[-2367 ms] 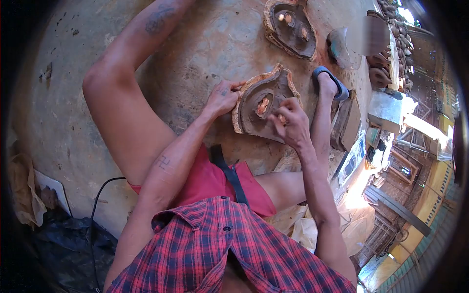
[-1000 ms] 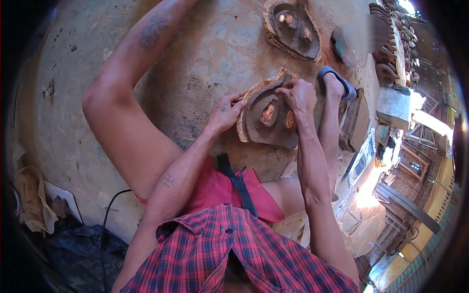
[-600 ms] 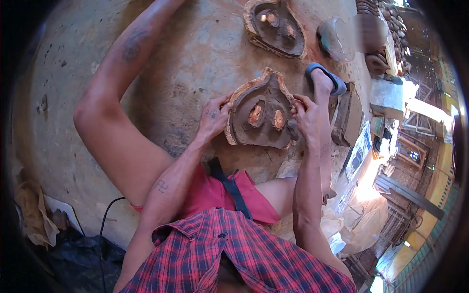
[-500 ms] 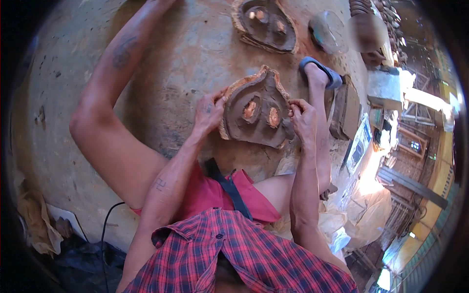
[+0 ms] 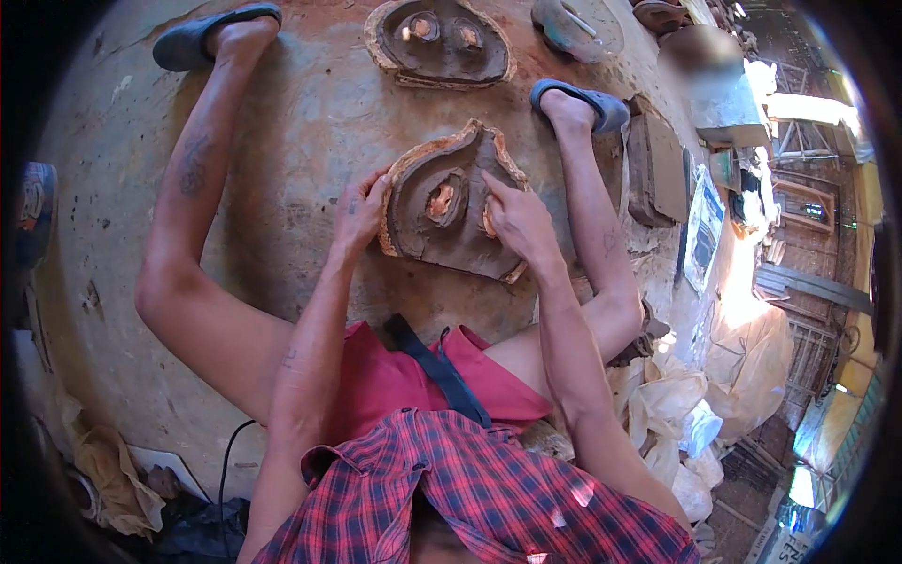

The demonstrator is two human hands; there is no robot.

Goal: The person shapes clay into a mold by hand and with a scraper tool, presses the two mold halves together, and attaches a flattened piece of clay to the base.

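Note:
Between my legs lies a mould with a rough tan rim, lined with dark wet clay (image 5: 462,250). Its clay has two raised rings around orange-brown centres; the right ring is partly hidden by my right hand. My left hand (image 5: 360,212) is closed on the mould's left rim, fingers at the outer edge. Over the right half, my right hand (image 5: 522,224) stretches its index finger onto the clay near the upper point. The other fingers are curled, and no tool shows in that hand.
A second clay-lined mould (image 5: 440,73) lies farther ahead. Right of it is a round dish (image 5: 578,33) with a light stick on it. A dark rectangular clay block (image 5: 656,169) stands beyond my right foot. Plastic bags (image 5: 747,362) lie at the right.
My right hand has left the mould's right edge and moved inward, its index finger now on the clay. My left hand stays on the left rim. The view has shifted.

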